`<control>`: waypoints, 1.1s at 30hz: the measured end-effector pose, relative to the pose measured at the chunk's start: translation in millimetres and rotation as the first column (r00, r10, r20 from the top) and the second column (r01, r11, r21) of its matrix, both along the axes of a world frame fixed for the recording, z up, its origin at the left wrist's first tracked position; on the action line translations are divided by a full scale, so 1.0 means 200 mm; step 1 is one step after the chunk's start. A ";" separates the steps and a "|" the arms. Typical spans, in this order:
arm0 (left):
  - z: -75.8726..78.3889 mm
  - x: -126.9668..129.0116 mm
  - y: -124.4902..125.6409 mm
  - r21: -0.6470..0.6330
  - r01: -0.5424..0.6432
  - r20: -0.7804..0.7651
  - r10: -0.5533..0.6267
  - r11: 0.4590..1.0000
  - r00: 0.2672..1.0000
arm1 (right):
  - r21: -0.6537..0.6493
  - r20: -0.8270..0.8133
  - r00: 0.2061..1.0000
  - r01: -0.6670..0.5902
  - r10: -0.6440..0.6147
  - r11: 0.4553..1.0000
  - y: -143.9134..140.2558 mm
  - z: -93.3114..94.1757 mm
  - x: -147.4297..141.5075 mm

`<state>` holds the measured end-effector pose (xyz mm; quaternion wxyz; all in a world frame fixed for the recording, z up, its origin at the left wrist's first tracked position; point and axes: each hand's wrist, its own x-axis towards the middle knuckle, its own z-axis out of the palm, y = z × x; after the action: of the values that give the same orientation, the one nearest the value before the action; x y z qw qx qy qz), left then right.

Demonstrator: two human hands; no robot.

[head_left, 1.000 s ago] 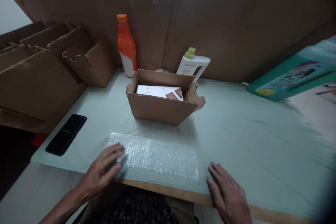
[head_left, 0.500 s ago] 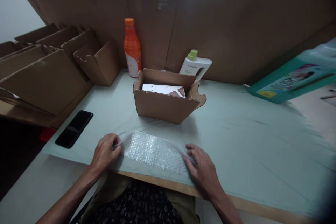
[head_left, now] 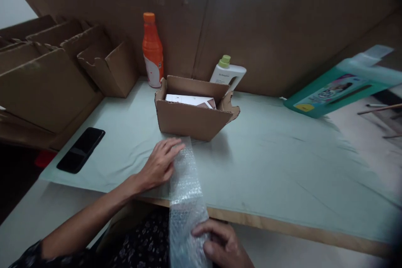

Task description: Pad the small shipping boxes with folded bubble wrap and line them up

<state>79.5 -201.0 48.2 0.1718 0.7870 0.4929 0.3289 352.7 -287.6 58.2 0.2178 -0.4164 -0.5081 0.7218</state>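
- The left hand lies flat, fingers spread, pressing the far end of the bubble wrap — a crinkly clear strip running lengthwise over the table's near edge.
- The right hand pinches its near end.
- A corrugated cardboard box stands just beyond — a white carton inside.

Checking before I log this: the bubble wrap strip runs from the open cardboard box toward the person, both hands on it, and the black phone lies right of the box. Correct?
Not quite. In the head view the black phone lies left of the open cardboard box. The rest holds: left hand and right hand rest on the bubble wrap strip.
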 end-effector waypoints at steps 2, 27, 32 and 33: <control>0.04 -0.07 -0.20 -0.190 0.177 0.177 -0.143 0.966 0.974 | -0.215 -0.165 0.968 0.153 -0.191 0.964 0.03 -0.01 -0.07; -0.09 0.10 -0.44 -0.154 -0.131 0.074 0.144 0.979 0.987 | 0.872 0.372 0.913 -0.282 -0.168 0.400 0.33 -0.15 -0.16; -0.17 0.15 -0.36 -0.186 -0.329 -0.034 0.329 0.926 0.944 | 0.901 0.288 0.900 -0.138 -0.329 0.411 0.36 -0.12 -0.20; -0.18 0.15 -0.34 -0.175 -0.353 -0.080 0.344 0.919 0.935 | 0.929 0.264 0.893 -0.133 -0.366 0.345 0.36 -0.12 -0.20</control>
<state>109.4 -269.3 11.4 0.1718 0.6746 0.6577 0.2878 312.1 -216.0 33.7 0.3499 -0.4016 -0.8281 0.1745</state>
